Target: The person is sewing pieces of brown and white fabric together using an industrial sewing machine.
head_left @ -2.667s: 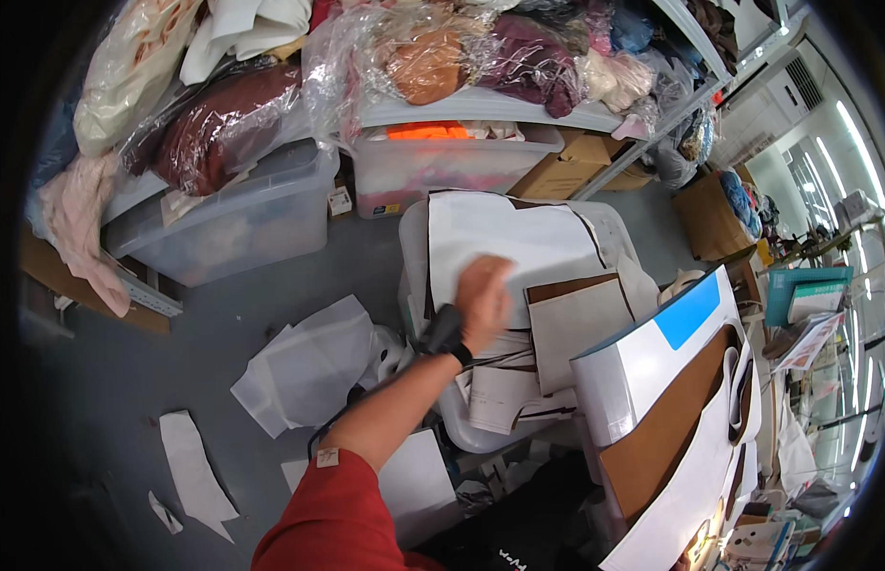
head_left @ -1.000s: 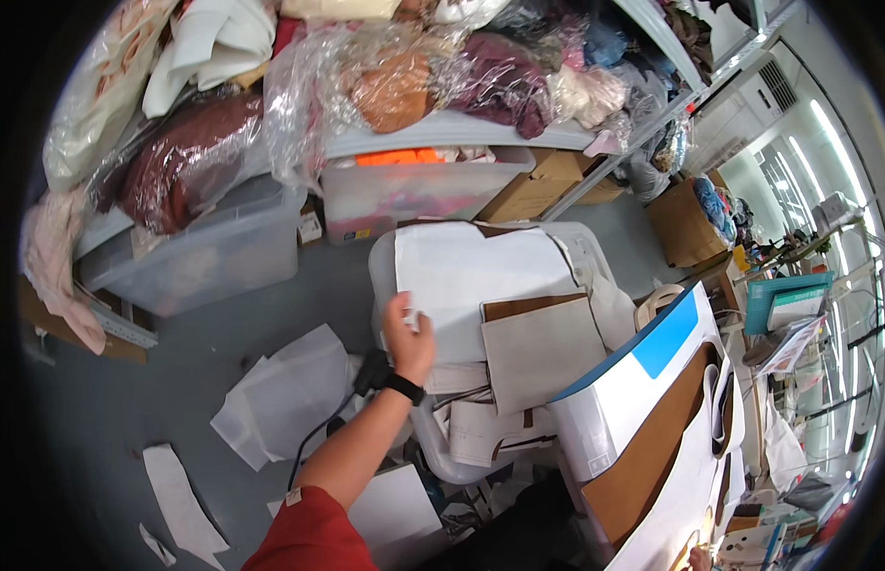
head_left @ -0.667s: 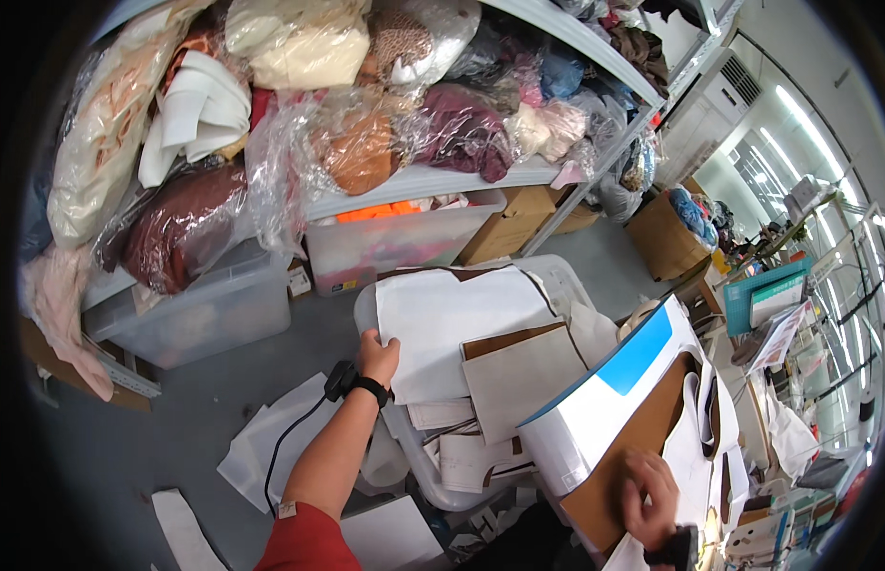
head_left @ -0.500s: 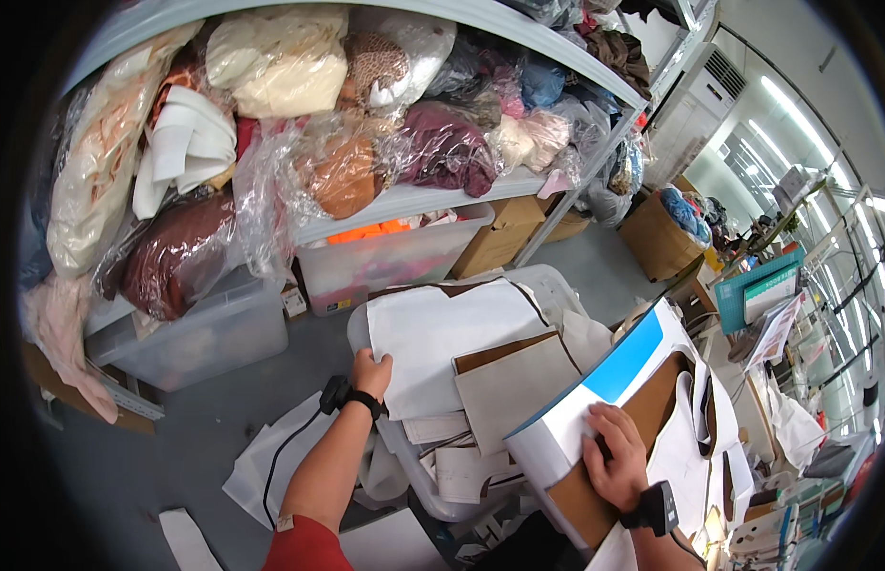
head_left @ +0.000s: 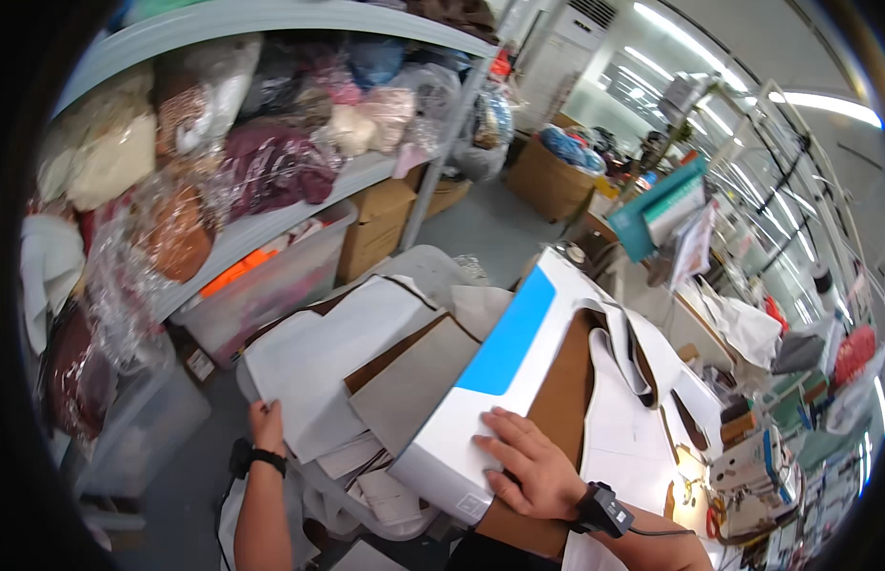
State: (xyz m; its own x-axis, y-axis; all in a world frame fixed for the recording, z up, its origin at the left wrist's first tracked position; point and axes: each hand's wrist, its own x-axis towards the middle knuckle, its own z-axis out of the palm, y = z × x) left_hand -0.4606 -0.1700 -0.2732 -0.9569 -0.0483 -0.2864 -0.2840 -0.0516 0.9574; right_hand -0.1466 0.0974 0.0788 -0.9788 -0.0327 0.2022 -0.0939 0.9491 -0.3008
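Note:
My left hand [head_left: 267,425] is closed on the near left corner of a large white sheet [head_left: 333,366]. That sheet lies on a pile in a grey plastic bin [head_left: 431,266]. A grey-white rectangular piece with a brown edge [head_left: 414,376] lies on top beside it. My right hand [head_left: 533,466] rests, fingers spread, on a long white box with a blue panel [head_left: 462,419]. Against the box's right side lie a brown sheet [head_left: 562,400] and white cut-out pattern pieces [head_left: 628,433].
Metal shelving [head_left: 271,214] holds plastic-wrapped bundles of fabric at the left. Under it stand a clear tub [head_left: 271,305] and a cardboard carton [head_left: 378,224]. Another carton [head_left: 547,181] stands farther back. A cluttered workbench [head_left: 709,328] runs along the right.
The view has swung right, so the shelves and bin appear farther left. My right hand now lies flatter on the white box, its fingers more stretched. My left hand stays at the sheet's corner.

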